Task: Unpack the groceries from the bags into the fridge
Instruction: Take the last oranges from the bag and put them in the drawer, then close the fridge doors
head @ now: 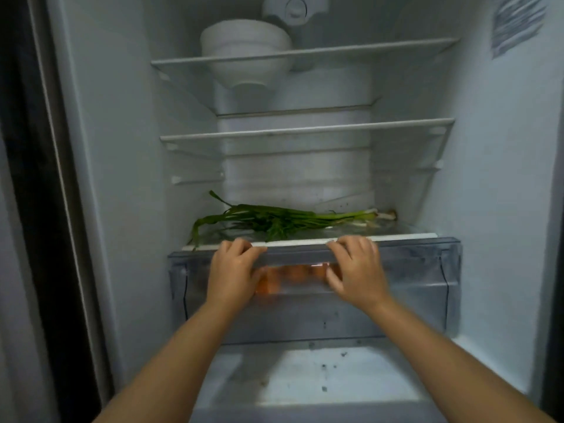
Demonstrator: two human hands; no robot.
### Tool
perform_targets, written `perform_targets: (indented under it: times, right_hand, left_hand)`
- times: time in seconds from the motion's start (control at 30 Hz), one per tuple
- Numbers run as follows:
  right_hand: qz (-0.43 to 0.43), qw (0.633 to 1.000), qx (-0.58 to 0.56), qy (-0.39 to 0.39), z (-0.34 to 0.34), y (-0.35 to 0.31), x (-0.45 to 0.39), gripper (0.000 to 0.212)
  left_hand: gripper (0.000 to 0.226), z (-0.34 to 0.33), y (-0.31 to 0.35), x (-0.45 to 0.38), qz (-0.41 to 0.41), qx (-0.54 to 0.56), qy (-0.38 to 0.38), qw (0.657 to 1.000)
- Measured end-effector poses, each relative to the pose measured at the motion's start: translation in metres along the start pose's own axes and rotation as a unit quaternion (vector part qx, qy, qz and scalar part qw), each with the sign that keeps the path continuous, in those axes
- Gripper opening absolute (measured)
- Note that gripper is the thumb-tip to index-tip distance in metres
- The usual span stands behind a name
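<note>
Both hands' fingers (pixel 241 247) hook the drawer (pixel 396 270) rim, eggs (pixel 293 274) behind.

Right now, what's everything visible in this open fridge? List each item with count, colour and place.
bowls: stack, exact count unclear, white, top shelf at left
green onions: one bunch, green with pale ends, lying on the shelf above the drawer
crisper drawer: one, clear grey, below that shelf
orange items: several, orange, blurred, inside the drawer
left hand: one, fingers curled over the drawer's top edge
right hand: one, gripping the same edge
</note>
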State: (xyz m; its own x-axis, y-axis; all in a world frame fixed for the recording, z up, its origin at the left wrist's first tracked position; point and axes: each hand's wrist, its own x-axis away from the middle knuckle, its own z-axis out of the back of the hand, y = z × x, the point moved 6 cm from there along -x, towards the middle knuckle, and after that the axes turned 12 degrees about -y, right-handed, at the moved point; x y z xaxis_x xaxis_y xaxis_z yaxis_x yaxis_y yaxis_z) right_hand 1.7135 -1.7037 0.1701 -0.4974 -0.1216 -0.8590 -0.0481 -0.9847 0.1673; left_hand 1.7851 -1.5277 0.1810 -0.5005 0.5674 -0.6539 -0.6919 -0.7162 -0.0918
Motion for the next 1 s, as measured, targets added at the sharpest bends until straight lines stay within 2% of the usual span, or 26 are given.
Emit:
perform_targets:
  times: [0.1,0.2,0.33,0.4,0.43,0.53,0.63,0.7,0.83,0.9,1.0]
  right_hand:
    - [-0.055,0.998,-0.021,-0.027,-0.028,0.005,0.003,0.041]
    - [-0.067,0.995,-0.039,-0.059,-0.033,0.005,0.001,0.050]
    - [-0.037,0.974,-0.082,-0.206,-0.020,0.001,0.005,0.061]
    - [-0.050,0.955,-0.114,-0.271,0.010,0.003,0.013,0.059]
    - [-0.046,0.953,-0.107,-0.279,0.032,0.003,0.021,0.055]
    - [-0.017,0.973,-0.086,-0.215,0.116,0.014,0.070,0.037]
    - [-0.038,0.984,-0.079,-0.155,0.201,0.045,0.144,0.029]
    - [-0.058,0.992,-0.028,-0.107,0.258,0.066,0.192,0.026]
    - [-0.088,0.993,0.074,-0.034,0.356,0.112,0.277,0.017]
    - [-0.144,0.984,0.100,-0.017,0.391,0.142,0.306,0.023]
    - [-0.290,0.954,0.051,-0.053,0.413,0.186,0.322,0.053]
  left_hand:
    - [0.033,-0.024,-0.007,-0.019,0.007,0.004,-0.022,1.000]
    - [0.028,-0.030,-0.010,-0.025,0.011,-0.030,-0.033,0.999]
    - [0.030,-0.021,0.001,-0.022,0.055,-0.098,-0.072,0.991]
    - [0.039,-0.019,0.010,-0.016,0.089,-0.111,-0.103,0.984]
    - [0.044,-0.018,0.018,-0.009,0.102,-0.100,-0.118,0.983]
    - [0.054,-0.011,0.071,0.015,0.068,-0.056,-0.101,0.991]
    - [0.043,-0.006,0.158,0.044,-0.031,-0.012,-0.093,0.995]
    - [0.037,0.008,0.223,0.069,-0.072,0.025,-0.082,0.994]
    - [0.052,0.041,0.353,0.115,-0.158,0.086,-0.035,0.983]
    - [0.059,0.057,0.409,0.134,-0.197,0.108,-0.006,0.974]
    - [0.058,0.080,0.466,0.145,-0.183,0.122,-0.031,0.975]
